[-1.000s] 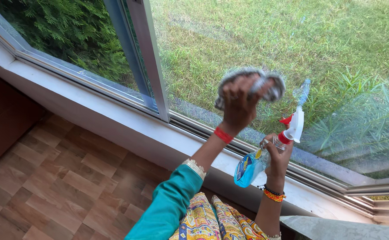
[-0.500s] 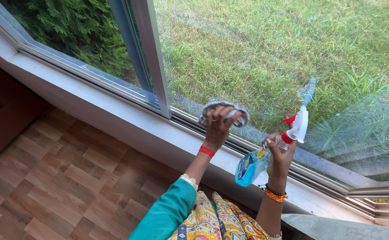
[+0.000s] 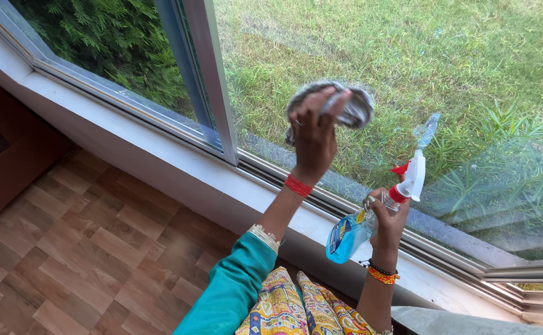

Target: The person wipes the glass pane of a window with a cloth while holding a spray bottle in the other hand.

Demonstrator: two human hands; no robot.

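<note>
1. The left hand [image 3: 314, 133] is raised at about twelve o'clock from the person's lap, fingers spread and pressed flat on a crumpled grey cloth [image 3: 346, 107] against the window glass [image 3: 408, 68].
2. The right hand [image 3: 388, 220], at about two o'clock and lower, is wrapped tight round the neck of a blue spray bottle [image 3: 352, 231], whose white and red nozzle [image 3: 412, 176] points up at the glass.
3. The white sill [image 3: 160, 152] runs beneath both hands; wood-pattern floor [image 3: 85, 248] lies at nine o'clock.
</note>
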